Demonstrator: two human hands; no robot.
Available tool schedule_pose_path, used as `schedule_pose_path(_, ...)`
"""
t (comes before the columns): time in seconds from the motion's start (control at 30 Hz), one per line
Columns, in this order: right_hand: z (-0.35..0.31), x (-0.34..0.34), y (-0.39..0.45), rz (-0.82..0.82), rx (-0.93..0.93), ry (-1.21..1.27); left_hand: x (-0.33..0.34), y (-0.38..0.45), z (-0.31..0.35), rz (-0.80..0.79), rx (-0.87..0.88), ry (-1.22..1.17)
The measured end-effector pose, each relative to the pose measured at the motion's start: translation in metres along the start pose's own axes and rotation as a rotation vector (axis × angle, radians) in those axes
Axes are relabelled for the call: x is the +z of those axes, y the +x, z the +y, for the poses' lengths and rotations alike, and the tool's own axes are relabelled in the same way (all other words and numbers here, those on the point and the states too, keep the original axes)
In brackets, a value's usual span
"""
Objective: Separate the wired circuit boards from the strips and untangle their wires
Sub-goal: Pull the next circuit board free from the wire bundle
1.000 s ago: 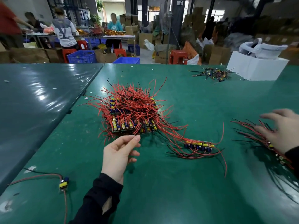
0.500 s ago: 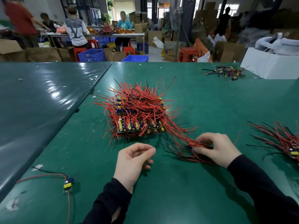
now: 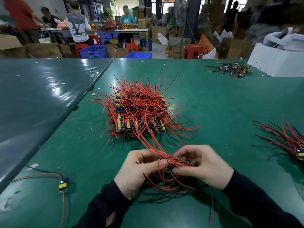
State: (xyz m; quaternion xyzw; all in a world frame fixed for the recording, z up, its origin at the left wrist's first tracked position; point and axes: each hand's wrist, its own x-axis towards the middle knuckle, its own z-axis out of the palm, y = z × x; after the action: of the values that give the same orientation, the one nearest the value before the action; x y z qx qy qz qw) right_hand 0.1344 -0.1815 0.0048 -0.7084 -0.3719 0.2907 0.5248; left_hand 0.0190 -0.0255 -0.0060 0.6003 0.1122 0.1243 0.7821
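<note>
Two hands hold one strip of circuit boards above the green table.

The left hand [image 3: 137, 170] and right hand [image 3: 203, 167] pinch the strip of circuit boards [image 3: 180, 161] between curled fingers, its red wires [image 3: 164, 181] hanging below. Behind it sits the big pile of boards [image 3: 139, 111] on the green table [image 3: 222, 104]. A single board [image 3: 63, 184] lies far left, and a smaller bundle [image 3: 286, 140] far right.

Both hands are meeting low in the middle of the view, forearms in black sleeves reaching in from the bottom corners. The left hand [image 3: 139, 168] is curling its fingers [image 3: 158, 162] inward, thumb on top, pinching. The right hand [image 3: 204, 167] is facing it, knuckles up, fingers bent and closing against the left fingertips.
</note>
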Motion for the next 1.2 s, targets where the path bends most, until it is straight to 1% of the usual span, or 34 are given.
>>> schedule_pose_path(0.17, -0.004, 0.002, -0.002, 0.015, 0.04, 0.027, -0.001, -0.001, -0.001, -0.065, 0.105, 0.106)
schedule_pose_path(0.27, -0.01, 0.001, -0.004, -0.006, 0.023, 0.051, -0.002, -0.001, -0.002, -0.086, 0.12, 0.111)
schedule_pose_path(0.4, -0.012, 0.0, -0.004, 0.011, 0.008, 0.053, 0.001, 0.0, -0.007, -0.084, 0.123, 0.109)
schedule_pose_path(0.57, -0.013, -0.001, -0.005, 0.002, 0.01, 0.089, 0.005, -0.001, -0.008, -0.098, 0.169, 0.166)
schedule_pose_path(0.8, -0.018, -0.001, -0.007, -0.053, 0.023, 0.147, 0.002, -0.001, -0.006, -0.116, 0.168, 0.149)
schedule_pose_path(1.2, -0.023, -0.001, -0.008, -0.096, 0.046, 0.174, 0.001, -0.003, -0.002, -0.131, 0.145, 0.135)
